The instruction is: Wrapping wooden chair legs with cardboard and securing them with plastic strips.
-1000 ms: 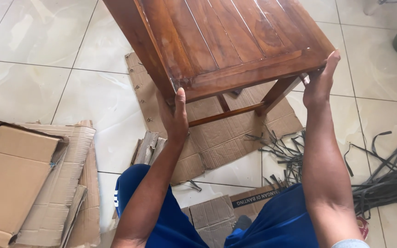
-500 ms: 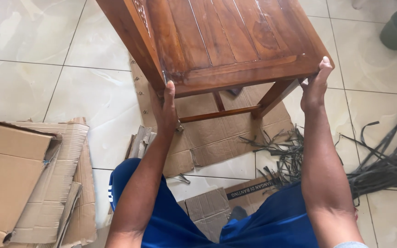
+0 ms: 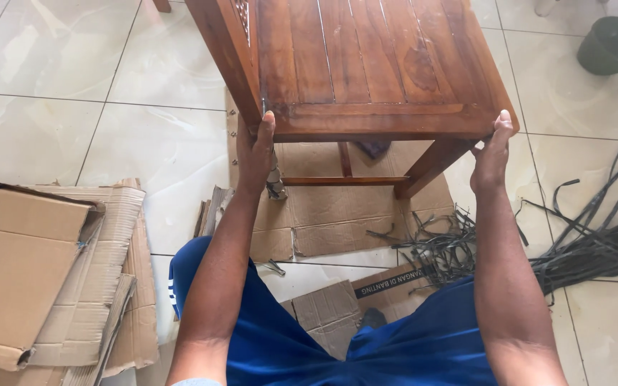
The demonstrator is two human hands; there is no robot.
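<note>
Gripping: both front corners of a dark brown wooden stool [image 3: 366,64] with a slatted top
Stool position: straight ahead of the seated person, above flattened cardboard sheet [image 3: 337,207] on the pale tiled floor [image 3: 73,107]; near edge level across the view
Left hand [image 3: 255,154]: clamped on the near left corner, thumb up against the side rail, fingers wrapped under and out of sight
Right hand [image 3: 491,154]: clasped on the near right corner, thumb and fingertips pressed to the frame edge just above the front leg [image 3: 427,168]
Change since half a second ago: front edge then slanted up toward the right, now squared and level; right hand lower; left hand a shade right
Arm pose: both forearms stretched forward and nearly parallel, wrists bent upward, elbows near the blue shorts [image 3: 395,343]
Surroundings: stacked cardboard boxes [image 3: 30,271] at far left, well apart from the stool; tangle of dark plastic strapping [image 3: 595,243] on the tiles at right; dark green bucket [image 3: 613,44] in the upper right corner; cross rail [image 3: 337,181] between the legs, near the left wrist
</note>
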